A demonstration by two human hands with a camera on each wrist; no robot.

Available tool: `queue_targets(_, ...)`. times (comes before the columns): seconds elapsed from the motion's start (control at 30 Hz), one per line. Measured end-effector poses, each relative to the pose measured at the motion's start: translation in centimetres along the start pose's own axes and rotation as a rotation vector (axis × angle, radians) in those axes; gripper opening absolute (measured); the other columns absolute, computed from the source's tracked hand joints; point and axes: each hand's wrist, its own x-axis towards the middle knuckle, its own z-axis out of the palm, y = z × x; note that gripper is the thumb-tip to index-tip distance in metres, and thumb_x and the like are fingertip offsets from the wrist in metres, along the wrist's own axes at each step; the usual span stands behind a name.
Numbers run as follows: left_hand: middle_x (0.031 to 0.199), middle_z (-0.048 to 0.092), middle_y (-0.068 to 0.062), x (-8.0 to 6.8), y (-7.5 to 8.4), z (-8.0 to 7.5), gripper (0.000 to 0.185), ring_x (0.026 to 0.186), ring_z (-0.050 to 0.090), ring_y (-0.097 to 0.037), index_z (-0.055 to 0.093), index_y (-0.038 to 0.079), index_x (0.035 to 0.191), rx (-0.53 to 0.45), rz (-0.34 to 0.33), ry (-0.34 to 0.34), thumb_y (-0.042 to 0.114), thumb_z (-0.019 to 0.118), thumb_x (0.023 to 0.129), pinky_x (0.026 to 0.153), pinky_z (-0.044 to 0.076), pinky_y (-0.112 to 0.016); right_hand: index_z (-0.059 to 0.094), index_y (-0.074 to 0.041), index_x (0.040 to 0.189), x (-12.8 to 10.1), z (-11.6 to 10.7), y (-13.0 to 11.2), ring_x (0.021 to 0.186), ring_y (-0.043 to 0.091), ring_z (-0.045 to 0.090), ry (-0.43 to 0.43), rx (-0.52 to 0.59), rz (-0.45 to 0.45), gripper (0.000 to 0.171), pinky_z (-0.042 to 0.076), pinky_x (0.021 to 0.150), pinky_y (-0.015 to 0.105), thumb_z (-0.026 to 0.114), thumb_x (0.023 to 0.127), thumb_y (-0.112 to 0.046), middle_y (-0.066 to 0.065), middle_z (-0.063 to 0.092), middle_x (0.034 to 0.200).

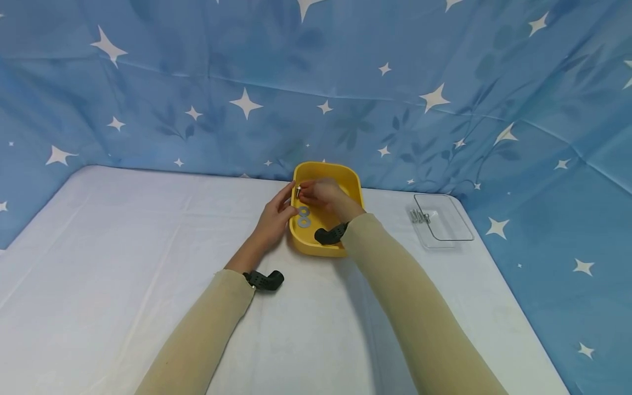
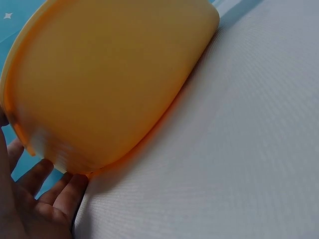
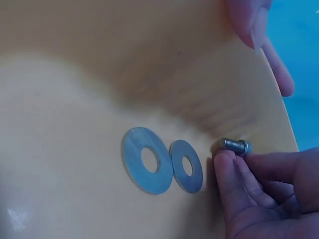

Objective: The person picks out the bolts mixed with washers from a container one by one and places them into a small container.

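Observation:
In the head view a yellow bin stands at the far edge of the table. My left hand grips its left wall, the thumb over the rim and the other fingers outside, against the wall in the left wrist view. My right hand reaches inside and pinches a small metal bolt between thumb and fingertips, close to that same wall. The bolt's threaded end sticks out past the fingers. Beside it two flat grey washers, a larger one and a seemingly smaller one, lie edge to edge on the yellow surface.
To the right stands a shallow clear plastic box holding several small metal screws. A white cloth covers the table. Behind it hangs a blue curtain with white stars, close to the bin's back side.

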Motion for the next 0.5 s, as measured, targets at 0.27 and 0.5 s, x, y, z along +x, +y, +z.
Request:
queue_targets(0.27, 0.168, 0.029, 0.003, -0.12, -0.16, -0.08, 0.072, 0.153, 0.034, -0.022, 0.027, 0.027, 0.162, 0.029, 0.005, 0.002, 0.012, 0.049, 0.095, 0.125, 0.032, -0.04, 0.068, 0.003, 0.127, 0.37, 0.21, 0.51, 0.119, 0.03, 0.069, 0.013, -0.116, -0.028, 0.032, 0.056, 0.102, 0.036, 0.065, 0.095, -0.002, 0.021, 0.069, 0.129)
queue_targets(0.5, 0.168, 0.028, 0.003, -0.23, 0.06, 0.03, 0.071, 0.154, 0.033, -0.022, 0.026, 0.026, 0.162, 0.033, 0.003, -0.01, 0.012, 0.048, 0.096, 0.126, 0.032, -0.041, 0.071, 0.003, 0.121, 0.71, 0.13, 0.66, 0.109, 0.028, 0.074, 0.014, -0.157, -0.009, 0.029, 0.06, 0.094, 0.034, 0.068, 0.092, 0.0, 0.019, 0.073, 0.118)
